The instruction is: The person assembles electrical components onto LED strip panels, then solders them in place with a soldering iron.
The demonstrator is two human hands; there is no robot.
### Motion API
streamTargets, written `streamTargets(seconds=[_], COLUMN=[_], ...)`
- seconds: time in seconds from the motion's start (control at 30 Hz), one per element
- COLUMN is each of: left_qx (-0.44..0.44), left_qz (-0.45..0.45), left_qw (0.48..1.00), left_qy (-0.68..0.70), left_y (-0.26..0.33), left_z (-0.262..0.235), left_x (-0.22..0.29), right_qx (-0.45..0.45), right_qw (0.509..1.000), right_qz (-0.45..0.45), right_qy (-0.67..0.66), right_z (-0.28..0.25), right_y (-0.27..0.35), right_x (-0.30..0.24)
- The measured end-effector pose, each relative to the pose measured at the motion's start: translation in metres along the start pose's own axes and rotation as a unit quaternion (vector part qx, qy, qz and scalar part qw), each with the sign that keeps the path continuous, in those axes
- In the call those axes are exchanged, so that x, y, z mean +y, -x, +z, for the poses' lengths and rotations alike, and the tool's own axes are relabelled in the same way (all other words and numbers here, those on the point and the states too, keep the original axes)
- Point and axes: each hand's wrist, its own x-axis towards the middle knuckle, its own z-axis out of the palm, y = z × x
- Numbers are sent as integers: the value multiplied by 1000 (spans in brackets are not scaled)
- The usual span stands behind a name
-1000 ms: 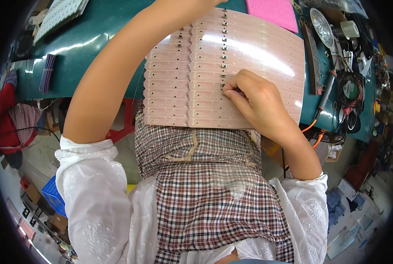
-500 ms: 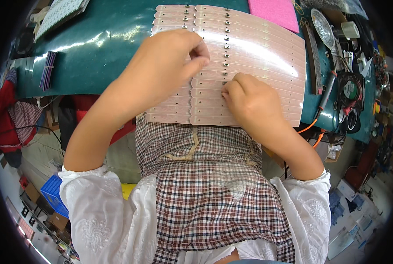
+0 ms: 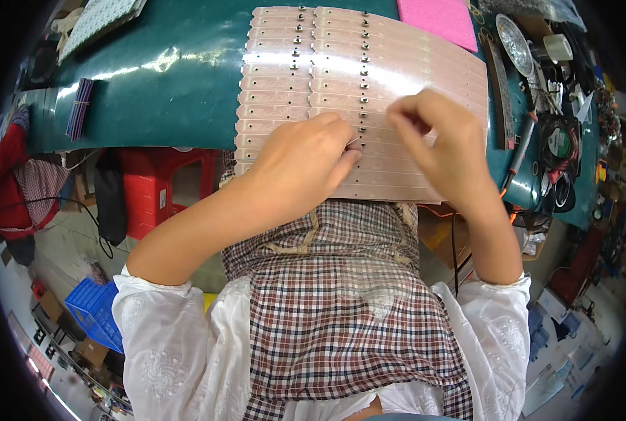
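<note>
A pale pink panel of long, narrow circuit-board strips (image 3: pixel 425 77) lies on the green table, its front edge over my lap. Small black and silver components (image 3: pixel 364 71) stand in one column down its middle, and a shorter row (image 3: pixel 297 50) sits at the upper left. My left hand (image 3: pixel 309 158) is low over the panel, fingertips pinched beside the lower end of the middle column; a thin pale sliver shows at them, too small to name. Raised over the panel's right part, my right hand (image 3: pixel 446 140) is slightly blurred, thumb and forefinger brought together; anything between them is hidden.
A pink foam sheet (image 3: pixel 439 21) lies behind the panel. On the right are a dark bar (image 3: pixel 497 91), a soldering iron (image 3: pixel 523 144), a fan (image 3: pixel 560 145) and a metal dish (image 3: pixel 514 45). Banded purple strips (image 3: pixel 79 110) lie left; a red stool (image 3: pixel 148 193) stands below.
My left hand has moved right and toward me, from the upper-left components to the middle column. My right hand has lifted away from that column, up and to the right.
</note>
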Motion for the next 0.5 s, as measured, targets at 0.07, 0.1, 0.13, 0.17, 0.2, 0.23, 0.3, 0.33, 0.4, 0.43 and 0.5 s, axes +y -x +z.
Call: streamTargets(seconds=[0.07, 0.1, 0.13, 0.17, 0.2, 0.23, 0.3, 0.33, 0.4, 0.43, 0.5], left_qx=[-2, -4, -5, -6, -8, -9, -7, -7, 9, 10, 8], left_qz=[-3, -5, -4, -4, -1, -1, 2, 0, 19, 16, 27], left_qw=[1000, 1000, 1000, 1000, 1000, 1000, 999, 999, 997, 997, 994], left_qy=[-4, -6, -8, -15, -21, -23, -40, -41, -73, -73, -105], left_y=[0, 0, 0, 0, -1, -1, -2, -1, -1, 1, 3], left_z=[0, 0, 1, 1, 2, 2, 4, 6, 9, 10, 10], left_x=[1, 2, 2, 3, 4, 5, 6, 6, 7, 8, 9], right_qx=[29, 56, 84, 111, 128, 142, 103, 102, 78, 77, 90], right_qw=[999, 996, 993, 988, 980, 970, 975, 975, 965, 966, 958], right_qz=[-21, -42, -58, -75, -90, -106, -69, -70, -79, -81, -70], right_qy=[22, 45, 63, 80, 124, 166, 184, 182, 236, 234, 264], right_z=[-6, -6, -2, 3, 9, 15, 21, 30, 41, 46, 52], right_y=[-25, -40, -55, -71, -86, -102, -129, -140, -154, -157, -162], right_x=[11, 20, 32, 43, 56, 66, 69, 73, 83, 82, 83])
